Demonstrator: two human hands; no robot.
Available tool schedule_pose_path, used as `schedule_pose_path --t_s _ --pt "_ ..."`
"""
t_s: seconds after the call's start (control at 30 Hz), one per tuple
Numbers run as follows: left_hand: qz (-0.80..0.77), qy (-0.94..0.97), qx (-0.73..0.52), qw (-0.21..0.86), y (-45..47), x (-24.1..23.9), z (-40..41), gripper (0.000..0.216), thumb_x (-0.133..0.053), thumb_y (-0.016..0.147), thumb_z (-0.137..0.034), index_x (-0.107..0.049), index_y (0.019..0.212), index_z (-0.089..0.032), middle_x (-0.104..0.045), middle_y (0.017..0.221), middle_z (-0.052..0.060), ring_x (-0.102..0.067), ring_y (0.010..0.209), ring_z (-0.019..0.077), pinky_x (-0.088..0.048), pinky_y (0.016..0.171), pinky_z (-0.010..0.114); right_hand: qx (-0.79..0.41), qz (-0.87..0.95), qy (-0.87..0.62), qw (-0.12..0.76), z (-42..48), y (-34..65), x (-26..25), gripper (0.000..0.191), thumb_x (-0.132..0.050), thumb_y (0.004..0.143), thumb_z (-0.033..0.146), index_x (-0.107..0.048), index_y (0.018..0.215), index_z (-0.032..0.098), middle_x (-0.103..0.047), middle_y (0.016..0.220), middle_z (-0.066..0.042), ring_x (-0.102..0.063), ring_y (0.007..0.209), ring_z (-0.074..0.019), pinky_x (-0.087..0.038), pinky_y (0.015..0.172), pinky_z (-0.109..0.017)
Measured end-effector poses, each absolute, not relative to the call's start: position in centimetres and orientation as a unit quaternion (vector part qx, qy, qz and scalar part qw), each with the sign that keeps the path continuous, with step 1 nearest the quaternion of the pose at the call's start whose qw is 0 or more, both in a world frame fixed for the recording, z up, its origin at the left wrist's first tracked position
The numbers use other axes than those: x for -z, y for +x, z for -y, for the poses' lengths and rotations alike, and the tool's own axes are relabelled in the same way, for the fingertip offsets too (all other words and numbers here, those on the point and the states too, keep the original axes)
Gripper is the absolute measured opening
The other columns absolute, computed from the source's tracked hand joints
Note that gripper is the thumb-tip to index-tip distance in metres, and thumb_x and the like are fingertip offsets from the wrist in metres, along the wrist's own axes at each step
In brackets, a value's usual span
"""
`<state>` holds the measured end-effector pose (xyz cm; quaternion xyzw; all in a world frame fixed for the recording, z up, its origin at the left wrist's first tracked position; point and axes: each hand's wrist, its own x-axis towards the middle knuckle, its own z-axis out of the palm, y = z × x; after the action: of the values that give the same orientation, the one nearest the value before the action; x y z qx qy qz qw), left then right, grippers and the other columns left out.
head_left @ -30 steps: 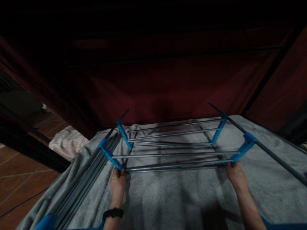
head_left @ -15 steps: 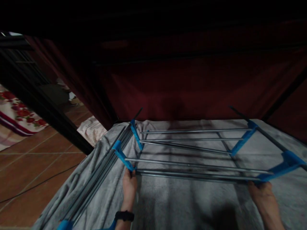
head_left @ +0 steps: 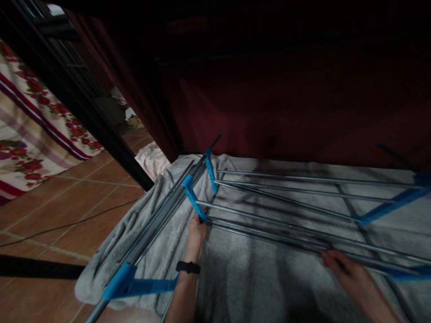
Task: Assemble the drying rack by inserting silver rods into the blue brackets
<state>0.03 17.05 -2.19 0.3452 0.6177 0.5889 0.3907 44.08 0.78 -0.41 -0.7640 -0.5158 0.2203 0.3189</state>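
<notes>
A drying rack of grey metal rods [head_left: 286, 208] and blue plastic brackets lies on a grey towel [head_left: 256, 282]. My left hand [head_left: 196, 233], with a black wristband, is closed on the near left blue bracket [head_left: 193, 202]. My right hand [head_left: 340, 264] reaches to the nearest rods at the lower right, fingers curled against them; whether they grip a rod is unclear. More blue brackets [head_left: 387, 206] sit at the right end of the rods.
A dark red fabric wall [head_left: 286, 112] rises behind the rack. Brown floor tiles [head_left: 67, 202] lie to the left with a black cable, a floral cloth [head_left: 30, 130] and a pale striped cloth [head_left: 151, 157]. A black post [head_left: 81, 107] stands at left.
The view has swung left, so the rack sits further right. My right hand has left the right blue bracket and come inward onto the near rods. My left hand keeps its hold.
</notes>
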Motion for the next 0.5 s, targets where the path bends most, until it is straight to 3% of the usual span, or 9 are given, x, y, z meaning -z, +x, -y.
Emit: schedule_pose_path --t_s 0.13,0.23,0.37,0.5 --pt "-0.618 0.368 -0.567 0.401 -0.8 2.3 -17.1 0.039 -0.053 0.046 0.005 -0.072 0.07 -0.018 -0.07 0.07 0.001 -0.062 0.074 0.0214 -0.047 0.094 0.041 -0.225 0.651 -0.653 0.315 -4.0 35.4 -0.1 0.033 -0.048 0.092 0.05 -0.069 0.106 0.029 -0.073 0.108 -0.003 -0.069 0.097 -0.0243 -0.055 0.086 -0.037" --pt "-0.621 0.385 -0.549 0.407 -1.2 2.1 -17.2 0.042 -0.051 0.045 0.008 -0.072 0.07 -0.019 -0.07 0.071 0.001 -0.063 0.076 0.022 -0.048 0.091 0.04 -0.116 0.711 -0.623 0.306 -5.1 31.7 0.0 0.033 -0.04 0.099 0.038 -0.066 0.116 0.027 -0.07 0.115 -0.006 -0.065 0.107 -0.0255 -0.05 0.097 -0.044" --pt "-0.635 0.4 -0.527 0.399 -1.5 2.0 -17.4 0.041 -0.053 0.046 0.01 -0.072 0.067 -0.018 -0.07 0.071 0.002 -0.064 0.076 0.0225 -0.048 0.089 0.04 0.015 0.751 -0.624 0.216 -6.4 30.4 0.4 0.036 -0.042 0.099 0.028 -0.061 0.129 0.024 -0.068 0.12 -0.009 -0.062 0.11 -0.0303 -0.043 0.101 -0.053" --pt "-0.647 0.414 -0.507 0.391 -1.6 2.0 -17.5 0.035 -0.059 0.049 0.008 -0.071 0.068 -0.018 -0.068 0.066 0.001 -0.062 0.072 0.0214 -0.049 0.087 0.039 0.059 0.768 -0.621 0.146 -7.1 30.7 0.6 0.036 -0.04 0.098 0.016 -0.064 0.125 0.021 -0.071 0.112 -0.009 -0.064 0.105 -0.0276 -0.042 0.1 -0.049"
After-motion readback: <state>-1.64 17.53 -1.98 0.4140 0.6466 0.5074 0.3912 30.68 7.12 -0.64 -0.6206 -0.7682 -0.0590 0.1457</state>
